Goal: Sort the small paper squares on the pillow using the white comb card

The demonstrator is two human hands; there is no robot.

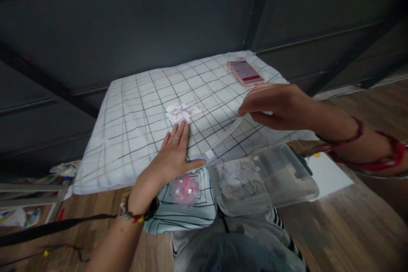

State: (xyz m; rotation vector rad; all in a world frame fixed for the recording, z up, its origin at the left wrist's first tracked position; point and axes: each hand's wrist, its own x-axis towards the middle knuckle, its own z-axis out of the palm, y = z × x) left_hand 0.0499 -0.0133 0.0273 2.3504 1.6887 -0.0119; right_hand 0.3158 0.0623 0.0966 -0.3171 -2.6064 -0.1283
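Observation:
A white pillow with a dark grid pattern lies on the floor in front of me. My left hand presses flat on its near side, fingers together, just below a small pile of white and pink paper bits. My right hand pinches the edge of a clear plastic sheet and holds it lifted above the pillow's right part. The sheet slopes down to a corner near my left thumb.
A pink phone rests on the pillow's far right corner. A clear plastic bin with paper scraps sits on my lap side, next to pink bits on patterned cloth. Dark wall panels rise behind. White paper lies on the wooden floor.

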